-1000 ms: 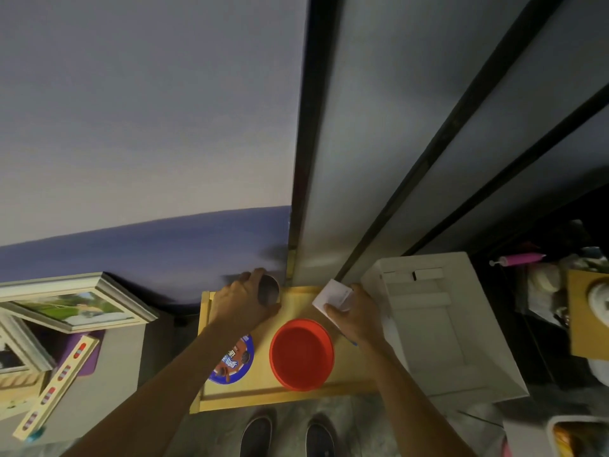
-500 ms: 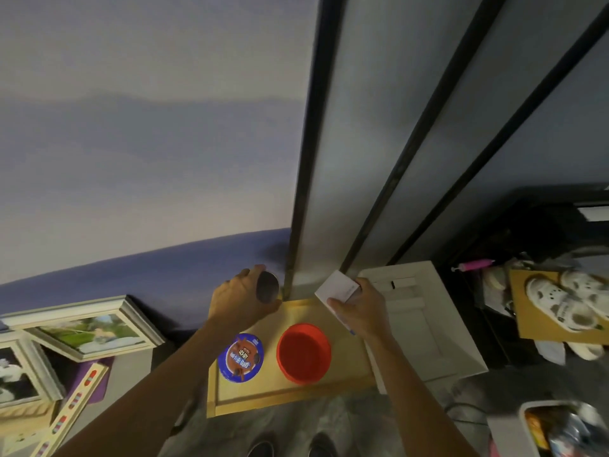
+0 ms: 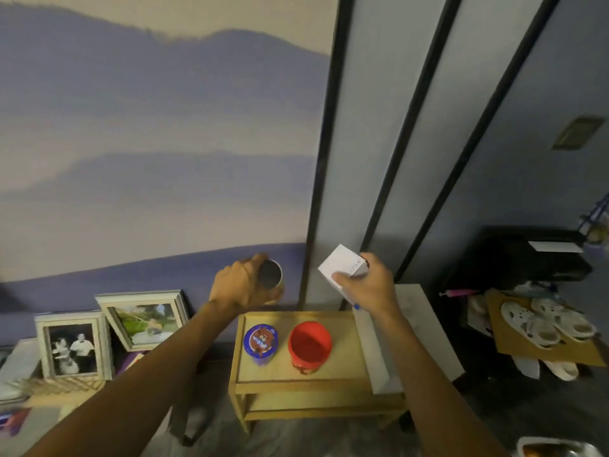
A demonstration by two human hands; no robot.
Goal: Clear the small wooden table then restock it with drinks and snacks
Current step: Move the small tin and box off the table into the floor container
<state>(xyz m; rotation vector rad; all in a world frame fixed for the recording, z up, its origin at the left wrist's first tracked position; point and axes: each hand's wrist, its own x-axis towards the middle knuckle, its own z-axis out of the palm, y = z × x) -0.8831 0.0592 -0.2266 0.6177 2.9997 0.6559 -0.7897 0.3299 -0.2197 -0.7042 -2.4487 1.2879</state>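
The small wooden table (image 3: pixel 342 367) stands low in the middle of the view, with a lower shelf beneath its top. On it stand a blue-lidded snack cup (image 3: pixel 261 342) at the left and a red-lidded tub (image 3: pixel 309 346) to its right. My left hand (image 3: pixel 240 285) is lifted above the table's back left corner, closed around a dark round can (image 3: pixel 270 274). My right hand (image 3: pixel 365 285) hovers above the back right corner, gripping a small white box (image 3: pixel 341 267).
A white flat panel (image 3: pixel 418 328) leans at the table's right side. Framed photos (image 3: pixel 145 318) stand on the floor to the left against the painted wall. White shoes on cardboard (image 3: pixel 543 324) lie at the right, near a dark cabinet (image 3: pixel 527 252).
Both hands have risen off the table with the can and the white box. The view has pulled up and back, so the table appears lower and its shelf shows.
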